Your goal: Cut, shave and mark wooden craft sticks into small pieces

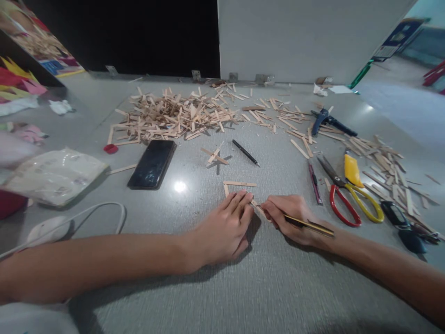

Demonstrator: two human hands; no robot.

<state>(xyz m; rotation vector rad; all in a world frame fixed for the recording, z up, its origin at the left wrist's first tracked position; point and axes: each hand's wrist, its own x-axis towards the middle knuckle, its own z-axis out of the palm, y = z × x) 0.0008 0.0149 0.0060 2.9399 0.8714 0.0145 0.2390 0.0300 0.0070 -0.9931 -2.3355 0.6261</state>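
My left hand [225,227] lies on the grey table with its fingers together, pressing down on a small wooden stick [257,208]. My right hand [290,215] is closed around a dark pencil [309,224] with golden stripes, its tip at that stick. Just beyond my left fingers, a flat stick [239,184] meets a second stick [226,189] at a corner. Farther back are a few crossed sticks [215,156] and a black pen [245,152].
A heap of wooden sticks [181,113] spreads along the back. Left are a phone [152,164], a plastic packet [59,176] and a white mouse [48,230]. Right are scissors [339,183], a cutter [315,184], a yellow item [352,170] and a dark blue tool [330,121].
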